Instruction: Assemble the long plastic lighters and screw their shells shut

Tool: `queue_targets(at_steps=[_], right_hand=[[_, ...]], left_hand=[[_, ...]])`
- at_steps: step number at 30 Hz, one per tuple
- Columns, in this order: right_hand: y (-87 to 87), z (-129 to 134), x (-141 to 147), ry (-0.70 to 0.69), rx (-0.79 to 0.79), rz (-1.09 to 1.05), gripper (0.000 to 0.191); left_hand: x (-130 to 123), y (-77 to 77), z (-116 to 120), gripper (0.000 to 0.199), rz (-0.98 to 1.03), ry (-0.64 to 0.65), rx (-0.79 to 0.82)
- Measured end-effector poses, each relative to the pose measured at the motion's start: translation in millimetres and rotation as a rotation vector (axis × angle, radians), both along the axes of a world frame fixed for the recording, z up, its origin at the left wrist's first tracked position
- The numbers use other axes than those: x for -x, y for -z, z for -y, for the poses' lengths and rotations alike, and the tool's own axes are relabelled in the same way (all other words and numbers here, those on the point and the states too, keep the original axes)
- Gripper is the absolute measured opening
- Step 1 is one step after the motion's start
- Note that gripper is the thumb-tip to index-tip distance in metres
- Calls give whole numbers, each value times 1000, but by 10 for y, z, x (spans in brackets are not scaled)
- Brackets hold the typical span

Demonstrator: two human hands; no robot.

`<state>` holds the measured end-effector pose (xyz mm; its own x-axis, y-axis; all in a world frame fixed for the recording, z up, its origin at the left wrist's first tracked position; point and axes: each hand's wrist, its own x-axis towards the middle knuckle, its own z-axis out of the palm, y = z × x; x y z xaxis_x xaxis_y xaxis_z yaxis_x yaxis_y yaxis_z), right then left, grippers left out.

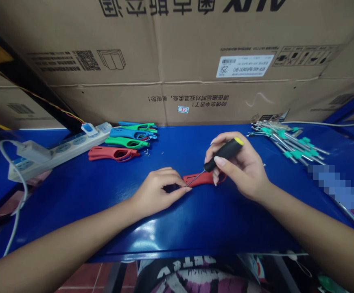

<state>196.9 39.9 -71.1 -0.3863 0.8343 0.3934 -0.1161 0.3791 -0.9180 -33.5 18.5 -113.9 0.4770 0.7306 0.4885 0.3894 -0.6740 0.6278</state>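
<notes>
Tabletop (177, 228); left hand (157, 193) at red casing (206, 179), front edge (164, 255) apart.

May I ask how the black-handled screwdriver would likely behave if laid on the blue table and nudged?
The screwdriver would probably be stiff, as its thin shaft looks straight and metallic. Its much thicker handle suggests most weight sits at that end. The table looks smooth and glossy, so the tool might slide easily.

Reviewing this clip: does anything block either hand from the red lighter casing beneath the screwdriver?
Nothing visible does: the left hand pinches the red lighter casing's left end, where the right hand's screwdriver also reaches.
</notes>
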Motion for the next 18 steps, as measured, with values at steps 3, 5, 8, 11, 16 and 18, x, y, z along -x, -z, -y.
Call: queue_targets(at_steps=[3,5,8,11,16,18], right_hand=[[-20,23,-38,-75,-63,42,29],[-36,36,-50,-85,-102,64,40],[-49,52,-46,-82,-174,77,52],[-27,50,-38,-79,-315,124,52],[54,24,-41,-81,-559,284,63],[74,33,-34,-97,-562,305,67]], left_hand=[[-9,-12,1,9,23,45,40],[-15,-24,4,6,23,113,47],[-23,-38,18,5,9,174,74],[-27,-29,34,6,-8,183,111],[-32,34,44,7,-51,190,177],[-39,46,46,7,-69,214,196]])
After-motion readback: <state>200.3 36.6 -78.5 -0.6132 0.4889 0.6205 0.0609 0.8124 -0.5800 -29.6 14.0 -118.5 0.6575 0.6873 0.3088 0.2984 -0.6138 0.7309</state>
